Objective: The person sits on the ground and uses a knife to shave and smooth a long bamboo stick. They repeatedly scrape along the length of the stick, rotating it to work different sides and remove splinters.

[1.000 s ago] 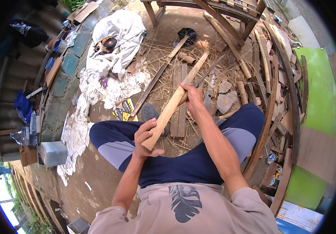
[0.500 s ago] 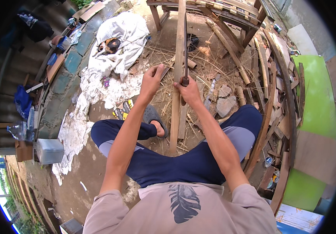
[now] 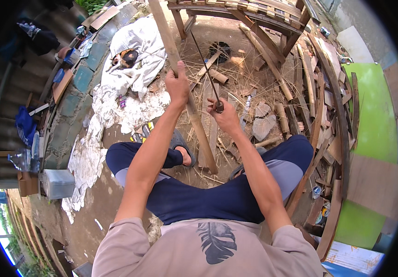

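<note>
L hand (image 3: 177,91): fingers curled round wood strip (image 3: 201,134), running far L to near ctr, near end btwn feet (image 3: 186,157). R hand (image 3: 226,117): fingers wrapped on knife handle (image 3: 219,107), blade (image 3: 205,67) pointing far.

Left hand (image 3: 177,87): grips a long pale-brown wooden strip (image 3: 194,121), slanted, its far end leaning left;
Right hand (image 3: 226,116): holds a thin dark tool by its brown handle (image 3: 219,107), the tip pointing away;
Crumpled white cloth (image 3: 146,39): bears a black, orange and white cat (image 3: 127,58);
Lime-green flat panel (image 3: 370,92): lies beside scattered brown scrap wood (image 3: 318,131)
</note>
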Motion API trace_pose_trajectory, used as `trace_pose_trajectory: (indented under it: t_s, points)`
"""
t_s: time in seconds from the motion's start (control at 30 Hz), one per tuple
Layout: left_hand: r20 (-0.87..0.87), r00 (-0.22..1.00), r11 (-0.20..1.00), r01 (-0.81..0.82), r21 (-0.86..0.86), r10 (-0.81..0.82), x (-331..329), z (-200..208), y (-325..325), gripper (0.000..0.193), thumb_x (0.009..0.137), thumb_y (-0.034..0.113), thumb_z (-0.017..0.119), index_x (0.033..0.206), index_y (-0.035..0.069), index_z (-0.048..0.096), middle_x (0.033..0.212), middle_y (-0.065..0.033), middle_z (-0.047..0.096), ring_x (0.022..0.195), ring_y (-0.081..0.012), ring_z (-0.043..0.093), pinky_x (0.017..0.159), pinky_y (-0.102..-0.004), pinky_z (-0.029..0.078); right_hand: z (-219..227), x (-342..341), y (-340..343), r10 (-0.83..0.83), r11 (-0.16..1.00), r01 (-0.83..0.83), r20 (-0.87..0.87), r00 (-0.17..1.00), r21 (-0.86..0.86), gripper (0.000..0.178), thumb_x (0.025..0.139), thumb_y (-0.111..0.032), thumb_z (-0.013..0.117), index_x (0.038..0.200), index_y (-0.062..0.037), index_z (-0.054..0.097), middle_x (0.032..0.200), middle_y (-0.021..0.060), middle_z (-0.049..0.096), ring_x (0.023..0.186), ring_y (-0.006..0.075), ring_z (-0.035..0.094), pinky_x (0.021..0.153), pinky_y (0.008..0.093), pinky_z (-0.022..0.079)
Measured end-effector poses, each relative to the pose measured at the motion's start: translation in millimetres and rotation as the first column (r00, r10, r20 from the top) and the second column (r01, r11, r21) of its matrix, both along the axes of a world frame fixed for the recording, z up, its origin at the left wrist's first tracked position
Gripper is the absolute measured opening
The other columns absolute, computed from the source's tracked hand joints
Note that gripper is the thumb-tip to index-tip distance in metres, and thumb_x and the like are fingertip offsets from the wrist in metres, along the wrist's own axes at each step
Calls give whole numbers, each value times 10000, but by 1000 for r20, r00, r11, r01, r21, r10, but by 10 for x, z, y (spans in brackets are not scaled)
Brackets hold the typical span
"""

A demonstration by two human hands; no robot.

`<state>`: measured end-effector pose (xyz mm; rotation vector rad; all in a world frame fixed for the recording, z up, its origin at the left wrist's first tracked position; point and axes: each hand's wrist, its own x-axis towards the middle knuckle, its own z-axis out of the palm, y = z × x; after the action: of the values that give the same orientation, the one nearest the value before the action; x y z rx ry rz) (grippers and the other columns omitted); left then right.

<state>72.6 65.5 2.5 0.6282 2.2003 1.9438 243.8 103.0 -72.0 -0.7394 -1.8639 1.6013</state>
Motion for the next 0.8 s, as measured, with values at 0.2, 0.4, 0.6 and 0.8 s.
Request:
trace_pose_trajectory:
  t_s: [0.2,0.4,0.6,0.8]
  points:
    - [-122,991,935,-2,356,48,-379,128,-441,408,989,469,508,918,68,486,630,34,429,506,-59,397,458,-233,329,-119,314,230,-136,989,145,158,978,-44,201,822,-87,711,779,-29,523,1047,84,723,860,186,678,759,332,518]
    - [42,992,860,-126,495,121,-425,86,-731,505,991,585,343,968,90,439,644,35,358,515,-46,311,427,-213,279,-455,516,265,-177,965,220,260,949,-146,193,803,-126,731,899,-13,609,959,104,728,795,196,672,731,338,517]
    - [-132,965,885,-148,441,227,-300,-30,-890,614,933,669,395,892,65,496,650,5,407,568,-74,411,511,-222,362,-599,617,2,-107,985,164,534,839,-61,286,798,-252,745,894,-4,638,825,148,698,755,256,670,697,381,511]
    - [-174,976,923,-54,382,129,-202,111,-921,695,899,704,432,890,17,540,755,-28,476,630,-104,471,567,-250,438,-611,498,-664,64,966,120,660,748,-230,551,822,-537,662,812,14,656,706,205,653,702,370,655,672,454,500]
